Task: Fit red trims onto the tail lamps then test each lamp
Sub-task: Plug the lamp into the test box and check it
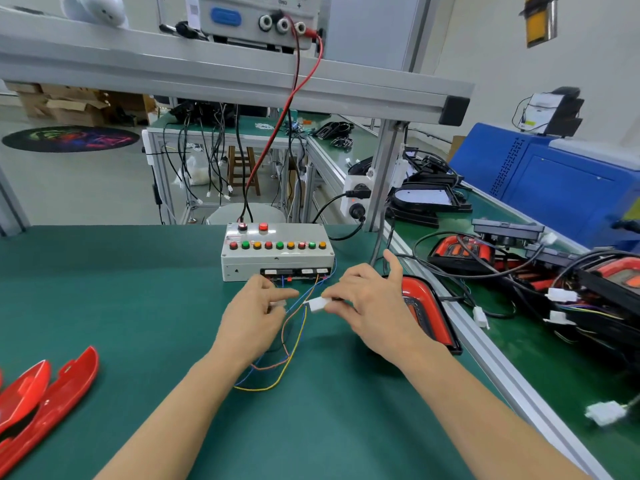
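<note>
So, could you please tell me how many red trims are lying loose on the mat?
2 in view: both at the mat's left edge, one trim at the frame border, the other trim just right of it. More may lie out of frame.

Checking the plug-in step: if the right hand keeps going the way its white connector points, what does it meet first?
Probably the left hand: the right hand aims its white connector leftward at the left hand's fingertips, where a second connector seems pinched; depth is unclear.
</note>
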